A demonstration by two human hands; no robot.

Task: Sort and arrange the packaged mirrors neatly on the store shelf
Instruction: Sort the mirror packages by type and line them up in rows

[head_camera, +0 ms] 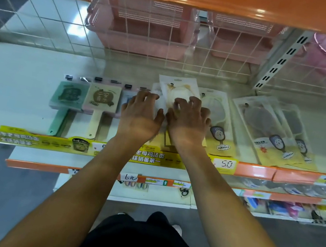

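Head view, nearest part: two bare forearms reach forward over the orange shelf edge (255, 170), which carries a yellow advertising strip (46, 142) and a price tag reading 5.0 (226, 163).
Left hand: the left hand (140, 115) lies palm down on a stack of white mirror packages (160, 101), fingers curled with the tips pressing on the plastic; it does not clearly close around anything.
Right hand: the right hand (188, 121) sits just beside the left one, almost touching it, with fingers bent like claws on the top mirror package (179, 91); it seems to pinch or drag the package, but a real grip I cannot tell.
Task thing: the top mirror package lies tilted on the middle stack, its hang-hole end pointing to the back of the white shelf board (14, 77).
Left neighbours: a green handle mirror (69, 95) and a beige handle mirror (102, 97) lie side by side, quite straight.
Right neighbours: one yellow-card mirror package (218, 122) lies near the right hand, and a fanned pile of mirror packages (271, 130) lies further right, overlapping and slanted.
Handling: I judge each pack light, flat and stiff from the mirror inside, with slippery film, and fragile. Better to hold the long edges, not press on the glass.
Far part: a white wire grid (46, 17) closes the back, with pink plastic baskets (142, 25) behind it.
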